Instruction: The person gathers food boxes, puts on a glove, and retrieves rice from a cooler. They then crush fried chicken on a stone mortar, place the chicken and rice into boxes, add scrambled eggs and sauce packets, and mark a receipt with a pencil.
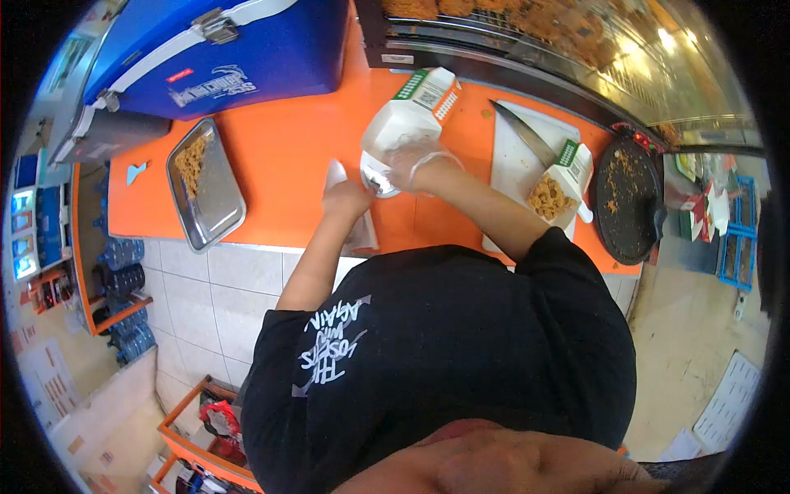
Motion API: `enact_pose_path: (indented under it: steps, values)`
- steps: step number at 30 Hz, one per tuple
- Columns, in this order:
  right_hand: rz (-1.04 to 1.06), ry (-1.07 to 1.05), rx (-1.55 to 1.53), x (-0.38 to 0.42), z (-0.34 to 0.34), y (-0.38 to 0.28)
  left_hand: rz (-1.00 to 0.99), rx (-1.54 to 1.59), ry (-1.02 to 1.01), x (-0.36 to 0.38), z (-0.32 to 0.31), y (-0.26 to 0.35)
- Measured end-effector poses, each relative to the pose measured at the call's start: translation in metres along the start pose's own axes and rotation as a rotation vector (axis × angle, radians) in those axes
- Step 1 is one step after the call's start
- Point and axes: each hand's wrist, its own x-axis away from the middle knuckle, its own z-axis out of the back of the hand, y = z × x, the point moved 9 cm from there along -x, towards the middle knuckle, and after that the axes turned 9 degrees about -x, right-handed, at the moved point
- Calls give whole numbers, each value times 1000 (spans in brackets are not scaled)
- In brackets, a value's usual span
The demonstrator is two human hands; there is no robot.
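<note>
My left hand is closed beside a round metal item, with a small whitish piece sticking up from it; what it grips is unclear. My right hand wears a clear plastic glove and is at the near end of a white, green and orange carton; its fingers are blurred and partly hidden. To the right, a second carton holding fried crumbs rests on a white cutting board, beside a large knife.
A metal tray with crumbs sits left on the orange counter. Behind it is a blue cooler. A glass display of fried food stands at the back, and a round black pan lies right.
</note>
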Motion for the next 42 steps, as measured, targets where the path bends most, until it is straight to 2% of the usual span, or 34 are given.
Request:
enact_pose_path:
  steps: [2,4,5,7,8,9,11,12,14,15,16,17,18,19,20,21,23,24,26,27,29,30,31,33,34,35,36,37,39,40,41,42]
  values:
    - [38,136,-5,9,19,-1,-32,43,-26,3,-4,4]
    - [45,8,-175,-1,25,3,-110,23,-7,-7,-9,11]
    - [-29,130,-138,-5,23,13,-78,91,19,-4,-4,11]
    - [23,168,-10,-9,16,17,-159,200,66,-18,-14,10]
    - [20,102,-31,2,21,17,-59,189,119,-16,-13,6]
    - [6,141,-20,10,36,16,-86,149,53,-19,-17,8]
    - [-100,187,-142,30,67,17,-43,146,86,0,-3,12]
    - [8,357,-120,50,103,7,-2,104,88,0,-6,13]
    - [-87,624,-141,59,147,35,31,56,95,-1,-4,14]
    - [11,856,-170,89,192,39,21,61,67,0,-7,15]
    - [-28,1020,-88,116,224,47,13,68,41,1,-9,15]
    - [64,1289,68,149,256,42,12,64,52,4,-6,13]
    - [135,1424,230,180,280,31,-46,52,55,7,-2,13]
    - [215,1302,222,186,299,34,-104,36,57,10,1,12]
    - [129,948,369,153,296,58,-126,120,105,13,5,9]
    - [116,954,370,142,296,99,-136,111,108,10,6,4]
    - [127,525,895,101,250,169,-89,281,-39,-8,-7,-13]
    - [118,527,899,111,250,174,-139,231,140,-17,-2,-21]
    - [165,642,610,136,259,170,-116,330,160,-12,5,-31]
    - [164,650,604,146,253,173,-87,433,174,-5,9,-43]
    - [141,825,594,181,264,162,-123,522,227,21,21,-55]
    - [-90,788,559,190,268,163,-166,619,272,33,31,-55]
    - [-92,788,582,186,280,154,-180,635,280,37,39,-54]
    - [68,1517,641,235,309,114,-281,690,263,52,44,-53]
    - [63,1506,630,226,316,126,-235,661,209,59,54,-45]
    - [-249,1546,702,216,339,160,-227,653,205,71,68,-38]
    - [-566,1570,767,215,352,180,-364,692,266,87,93,-19]
    - [-565,1581,761,223,359,163,-504,731,330,102,118,0]
    - [-645,1388,3,238,372,160,-680,793,320,121,146,29]
    - [-643,1305,178,225,379,145,-749,832,269,123,156,44]
    - [-553,1285,298,219,376,113,-816,871,215,127,166,60]
    - [-522,1344,252,214,376,93,-911,926,207,144,186,79]
